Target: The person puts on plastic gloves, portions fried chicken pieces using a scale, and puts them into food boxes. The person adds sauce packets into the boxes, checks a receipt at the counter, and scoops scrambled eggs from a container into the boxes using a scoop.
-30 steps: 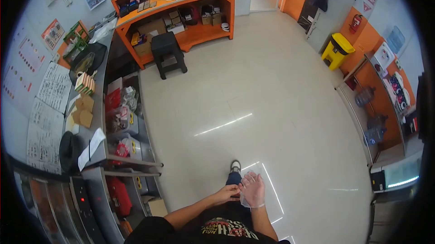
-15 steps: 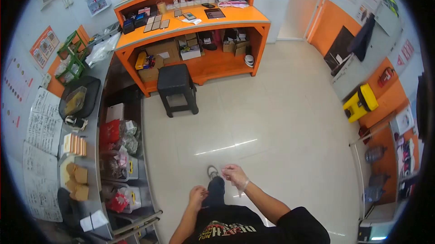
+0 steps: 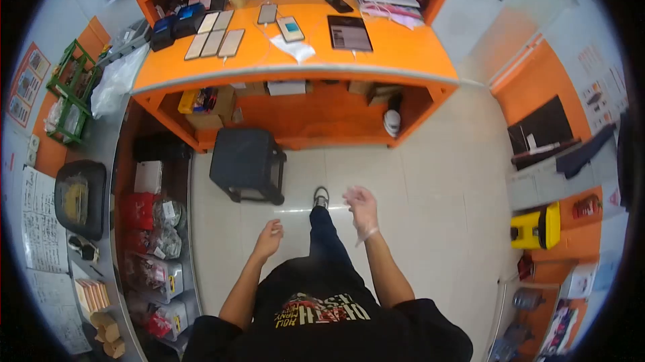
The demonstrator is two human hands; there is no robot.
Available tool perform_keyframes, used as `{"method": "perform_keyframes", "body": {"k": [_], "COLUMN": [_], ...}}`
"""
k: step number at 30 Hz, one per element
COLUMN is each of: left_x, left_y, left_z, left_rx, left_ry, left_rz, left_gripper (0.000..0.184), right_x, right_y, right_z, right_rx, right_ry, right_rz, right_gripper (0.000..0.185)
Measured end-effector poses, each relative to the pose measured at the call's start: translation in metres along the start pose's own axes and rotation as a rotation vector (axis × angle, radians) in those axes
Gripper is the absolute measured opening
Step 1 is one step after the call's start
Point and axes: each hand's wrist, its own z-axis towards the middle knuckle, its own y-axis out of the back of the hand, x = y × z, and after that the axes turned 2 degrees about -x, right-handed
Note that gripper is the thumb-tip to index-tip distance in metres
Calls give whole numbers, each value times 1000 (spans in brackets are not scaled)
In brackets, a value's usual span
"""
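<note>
My left hand (image 3: 269,238) is in mid-air over the floor, its fingers loosely bent and slightly apart with nothing in them. To its right, my right hand (image 3: 362,206) hangs with fingers spread, also without an object. A clear plastic glove (image 3: 367,233) seems to cover the right hand, its loose edge showing at the wrist. Nearest to both hands is a black plastic stool (image 3: 243,164), ahead and to the left; neither hand touches it. Further ahead, an orange counter (image 3: 262,70) carries several phones (image 3: 212,43), a tablet (image 3: 350,33) and a crumpled white paper (image 3: 293,49).
Along the left runs a metal worktable (image 3: 111,228) with a black tray (image 3: 80,199) and cardboard boxes (image 3: 106,330); bags and bins fill its lower shelf. A yellow bin (image 3: 536,226) stands at the right wall. Tiled floor (image 3: 430,194) stretches between.
I have walked forward, so the counter and stool are nearer. My hands have moved apart, and the right fingers, bunched before, are now spread.
</note>
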Motion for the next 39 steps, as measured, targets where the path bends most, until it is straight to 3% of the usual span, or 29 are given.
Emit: {"method": "perform_keyframes", "body": {"k": [1,4,7,11,14,18,23,26,27,31,33,38,39], "left_x": [-22,-112,-177,-227,-256,-302,-346,-363,-374,-387,-395,-387,-392], "left_y": [-9,-28,-31,-22,-13,-8,-8,-4,-4,0,-2,9,11], "left_z": [34,121,179,225,247,285,356,392,398,431,445,470,469], "left_rx": [28,29,-51,-161,-211,-207,-285,-369,-377,-262,-158,129,69], "left_ry": [132,184,114,117,140,139,124,204,213,279,181,217,237], "left_rz": [-108,-271,-371,-541,-611,-657,-663,-764,-792,-1112,-1267,-1384,-1311], "left_gripper": [33,34,31,29,29,30,37,36,42,55,55,51,50], "right_x": [15,77,183,209,225,227,210,199,214,240,249,291,298], "right_y": [-14,-75,-149,-219,-243,-260,-264,-263,-261,-253,-249,-226,-220], "right_z": [56,201,274,365,391,426,447,455,454,445,438,412,411], "right_rx": [52,179,182,96,185,270,315,401,432,543,582,764,826], "right_ry": [55,368,454,594,472,302,59,-125,-300,-545,-604,-702,-700], "right_rz": [-59,-235,-504,-703,-833,-989,-374,-171,-294,28,81,27,-51], "right_gripper": [26,41,41,51,58,50,45,46,44,35,31,29,29]}}
